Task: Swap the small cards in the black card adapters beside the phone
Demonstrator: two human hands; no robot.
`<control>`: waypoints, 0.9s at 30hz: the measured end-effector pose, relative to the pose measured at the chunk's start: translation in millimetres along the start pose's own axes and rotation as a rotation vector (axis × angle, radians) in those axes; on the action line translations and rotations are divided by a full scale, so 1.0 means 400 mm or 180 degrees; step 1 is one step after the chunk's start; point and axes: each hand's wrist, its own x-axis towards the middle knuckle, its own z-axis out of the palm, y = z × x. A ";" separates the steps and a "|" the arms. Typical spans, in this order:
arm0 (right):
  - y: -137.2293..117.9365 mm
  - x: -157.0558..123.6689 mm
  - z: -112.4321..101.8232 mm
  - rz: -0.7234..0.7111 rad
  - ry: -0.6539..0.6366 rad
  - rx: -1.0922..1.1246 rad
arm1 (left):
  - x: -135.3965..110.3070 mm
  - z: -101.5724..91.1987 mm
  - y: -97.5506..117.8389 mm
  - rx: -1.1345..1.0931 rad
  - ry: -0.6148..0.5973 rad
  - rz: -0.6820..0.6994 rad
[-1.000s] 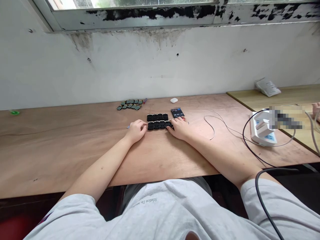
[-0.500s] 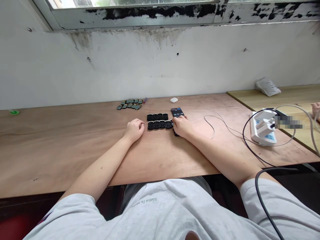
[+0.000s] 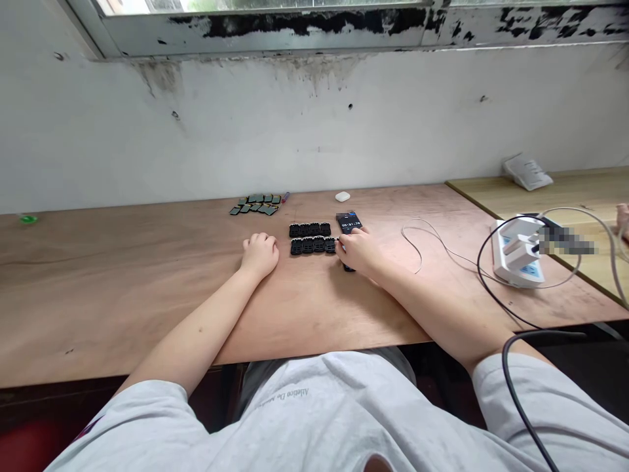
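Observation:
Two rows of small black parts (image 3: 311, 238) lie side by side on the wooden table (image 3: 147, 275). My left hand (image 3: 259, 252) rests on the table just left of the near row, its fingers curled into a loose fist, apart from the parts. My right hand (image 3: 358, 251) sits at the right end of the near row with fingers closed around a small black part that peeks out beneath it. A black phone (image 3: 348, 221) showing a timer lies just beyond my right hand.
Several green flat chips (image 3: 256, 204) lie farther back, with a small white object (image 3: 343, 196) near the wall. A white power strip (image 3: 515, 252) with plugs and cables sits at the right. A second table (image 3: 565, 187) adjoins there, with another person's hand (image 3: 623, 213) at its edge.
My left hand has drawn back to the left, away from the near row. My right hand has slid slightly right and toward me, and a black part now shows under it.

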 end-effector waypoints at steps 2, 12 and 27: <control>-0.007 -0.004 -0.008 -0.0042 -0.0113 -0.0065 | 0.001 -0.001 -0.002 0.0072 0.0008 -0.0254; -0.037 -0.016 -0.004 -0.0704 -0.0230 0.0190 | 0.003 0.001 -0.008 0.0136 -0.0039 -0.0616; -0.025 -0.023 0.001 -0.2160 0.0081 0.1479 | 0.023 0.017 -0.048 -0.0213 0.0029 -0.0493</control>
